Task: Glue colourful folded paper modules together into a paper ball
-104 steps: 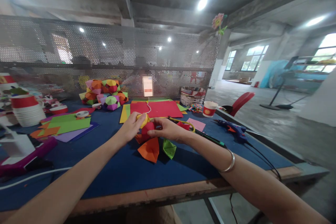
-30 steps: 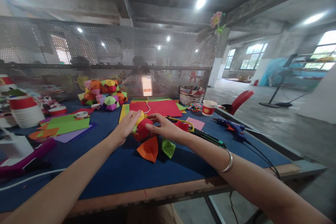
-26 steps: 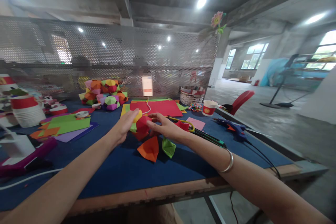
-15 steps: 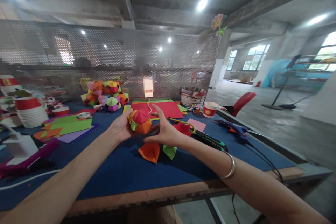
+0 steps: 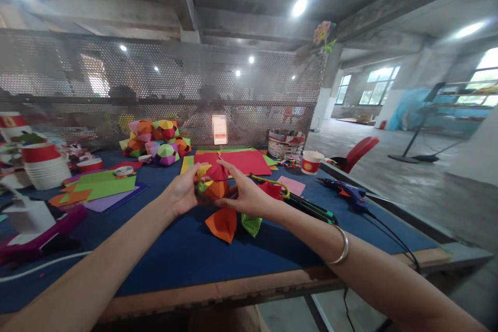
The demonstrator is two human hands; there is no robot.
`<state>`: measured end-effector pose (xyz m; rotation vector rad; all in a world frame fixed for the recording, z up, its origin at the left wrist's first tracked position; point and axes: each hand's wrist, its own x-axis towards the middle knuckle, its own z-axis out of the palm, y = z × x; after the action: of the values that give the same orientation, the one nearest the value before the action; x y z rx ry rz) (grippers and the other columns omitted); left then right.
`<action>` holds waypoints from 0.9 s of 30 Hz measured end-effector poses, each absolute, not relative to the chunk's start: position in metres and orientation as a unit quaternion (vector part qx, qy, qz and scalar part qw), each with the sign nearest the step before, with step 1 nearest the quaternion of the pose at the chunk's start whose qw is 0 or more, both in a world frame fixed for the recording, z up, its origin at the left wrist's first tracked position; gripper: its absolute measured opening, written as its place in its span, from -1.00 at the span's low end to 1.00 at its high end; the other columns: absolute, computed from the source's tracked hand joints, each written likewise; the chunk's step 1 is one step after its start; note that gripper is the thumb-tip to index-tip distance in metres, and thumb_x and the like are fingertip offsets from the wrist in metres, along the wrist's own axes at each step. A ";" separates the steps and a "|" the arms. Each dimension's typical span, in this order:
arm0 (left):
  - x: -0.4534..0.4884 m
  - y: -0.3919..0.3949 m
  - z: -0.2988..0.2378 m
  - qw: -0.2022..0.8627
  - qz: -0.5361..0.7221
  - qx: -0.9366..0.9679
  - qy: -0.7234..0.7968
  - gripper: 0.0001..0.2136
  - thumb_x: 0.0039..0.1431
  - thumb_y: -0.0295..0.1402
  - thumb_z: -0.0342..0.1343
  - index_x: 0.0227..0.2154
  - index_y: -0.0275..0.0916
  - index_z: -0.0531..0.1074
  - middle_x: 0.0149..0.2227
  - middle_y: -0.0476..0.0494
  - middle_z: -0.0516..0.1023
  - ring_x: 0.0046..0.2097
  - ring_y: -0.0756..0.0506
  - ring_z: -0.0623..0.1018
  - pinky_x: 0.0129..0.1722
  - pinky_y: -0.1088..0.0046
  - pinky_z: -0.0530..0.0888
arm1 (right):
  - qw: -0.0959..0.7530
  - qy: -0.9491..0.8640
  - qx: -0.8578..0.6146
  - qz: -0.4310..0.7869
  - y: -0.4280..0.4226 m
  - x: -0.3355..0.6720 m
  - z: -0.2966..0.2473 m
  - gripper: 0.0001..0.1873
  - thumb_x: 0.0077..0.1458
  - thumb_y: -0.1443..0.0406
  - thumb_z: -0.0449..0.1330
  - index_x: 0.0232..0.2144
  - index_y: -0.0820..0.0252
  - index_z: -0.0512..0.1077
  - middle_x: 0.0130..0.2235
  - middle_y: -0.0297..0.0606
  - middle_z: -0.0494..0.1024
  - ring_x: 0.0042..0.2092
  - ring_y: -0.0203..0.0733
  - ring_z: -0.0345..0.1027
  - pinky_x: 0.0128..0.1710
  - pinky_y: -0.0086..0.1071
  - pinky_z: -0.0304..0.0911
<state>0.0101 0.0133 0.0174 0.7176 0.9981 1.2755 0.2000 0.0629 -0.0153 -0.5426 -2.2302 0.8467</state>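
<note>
Between my two hands, above the blue table mat, is a folded paper ball (image 5: 215,188) in red, orange, yellow and green. My left hand (image 5: 184,189) grips its left side, fingers partly behind it. On its right side, the fingers and thumb of my right hand (image 5: 247,192) are closed around it. Below the ball lie an orange folded paper piece (image 5: 222,225) and a green one (image 5: 251,224). A red folded piece (image 5: 270,190) sits just beyond my right wrist, beside a yellow-handled tool (image 5: 286,187) and a black and green cutter (image 5: 315,208).
Finished-looking paper balls (image 5: 159,140) are piled at the back left. Red paper sheets (image 5: 249,162) lie ahead, near a basket (image 5: 287,142) and a paper cup (image 5: 312,162). A blue glue gun (image 5: 348,193) with a cord lies right. Stacked cups (image 5: 44,166) and a power strip (image 5: 50,233) stand left.
The paper ball has shifted slightly right and turned a little. My right hand, earlier spread beside it, has closed onto its right side. My left hand has moved slightly right with the ball.
</note>
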 end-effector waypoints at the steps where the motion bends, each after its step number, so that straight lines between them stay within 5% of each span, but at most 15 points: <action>1: 0.013 0.012 0.020 0.607 0.557 0.314 0.472 -0.75 0.47 -0.29 -0.08 -0.12 -0.23 0.50 -0.43 -0.06 0.59 -0.50 -0.12 0.60 -0.49 0.30 0.61 | 0.341 -0.847 -0.217 0.345 0.065 0.201 -0.016 0.10 0.04 0.19 0.48 0.47 -0.06 0.01 0.36 0.08 0.30 -0.15 -0.08 0.58 -0.08 -0.05 0.54; 5: 0.023 0.003 0.032 0.536 0.560 0.335 0.535 -0.71 0.48 -0.24 -0.09 -0.15 -0.25 0.51 -0.37 -0.10 0.61 -0.49 -0.08 0.57 -0.50 0.35 0.58 | 0.335 -0.792 -0.230 0.455 0.076 0.204 -0.016 0.14 0.03 0.11 0.49 0.47 0.00 -0.04 0.30 0.09 0.35 -0.27 -0.24 0.56 -0.18 -0.22 0.54; 11: 0.020 0.007 0.024 0.466 0.563 0.411 0.545 -0.73 0.40 -0.13 0.05 -0.10 -0.20 0.52 -0.24 -0.15 0.63 -0.31 -0.11 0.59 -0.41 0.39 0.53 | 0.332 -0.726 -0.231 0.556 0.082 0.206 -0.012 0.12 -0.05 0.08 0.54 0.43 -0.03 0.08 0.38 0.07 0.25 -0.20 -0.23 0.55 -0.24 -0.30 0.55; 14: 0.014 0.017 0.010 0.352 0.584 0.496 0.538 -0.70 0.36 -0.06 0.05 -0.08 -0.14 0.51 -0.03 -0.19 0.63 -0.02 -0.21 0.60 -0.12 0.27 0.56 | 0.341 -0.721 -0.211 0.565 0.081 0.207 -0.010 0.07 -0.05 0.05 0.53 0.40 -0.02 0.15 0.43 0.03 0.18 -0.05 -0.10 0.55 -0.16 -0.24 0.57; 17: 0.011 0.024 -0.003 0.229 0.604 0.581 0.495 -0.64 0.33 0.01 0.01 -0.11 -0.14 0.50 0.10 -0.20 0.57 0.22 -0.26 0.49 0.25 0.14 0.39 | 0.345 -0.732 -0.200 0.553 0.078 0.205 -0.011 0.06 -0.04 0.00 0.52 0.41 -0.05 0.15 0.46 -0.01 0.13 0.09 0.00 0.51 0.02 -0.11 0.55; 22: 0.017 0.021 -0.008 0.238 0.638 0.568 0.462 -0.53 0.30 0.02 0.04 0.12 -0.17 0.38 0.17 -0.27 0.51 0.25 -0.28 0.48 0.29 0.06 0.35 | 0.358 -0.759 -0.187 0.510 0.065 0.200 -0.014 0.20 0.09 -0.10 0.40 0.51 0.08 -0.16 0.45 0.08 0.12 0.26 0.07 0.37 0.28 -0.01 0.35; 27: 0.027 0.015 -0.008 0.245 0.647 0.561 0.455 -0.56 0.29 0.01 0.05 0.09 -0.16 0.37 0.08 -0.24 0.52 0.14 -0.27 0.54 0.27 0.02 0.38 | 0.391 -0.778 -0.166 0.463 0.053 0.196 -0.020 0.18 0.25 -0.17 0.20 0.53 0.04 -0.46 0.47 0.02 0.07 0.44 0.08 0.09 0.43 0.08 0.09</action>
<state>0.0272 0.0152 -0.0081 1.5311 1.2406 1.7659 0.1958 0.0528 -0.0201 -0.4224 -1.9769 1.1760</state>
